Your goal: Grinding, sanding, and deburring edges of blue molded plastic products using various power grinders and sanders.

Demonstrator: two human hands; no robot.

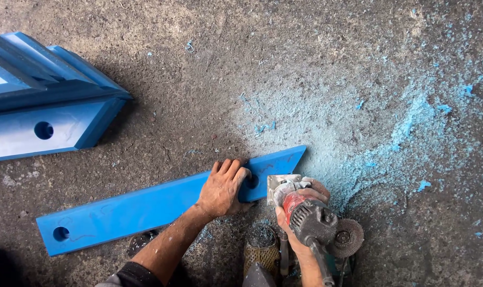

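Observation:
A long blue plastic bar with a hole near each end lies flat on the concrete floor. My left hand presses down on it near its right end, fingers spread over the top edge. My right hand grips a red and grey power trimmer, whose square metal base sits against the bar's lower right edge. The tool's cord trails toward me.
Several more blue bars are stacked at the upper left. Pale blue shavings and dust cover the floor to the right. A wire-brush wheel and another round tool head lie by my right forearm.

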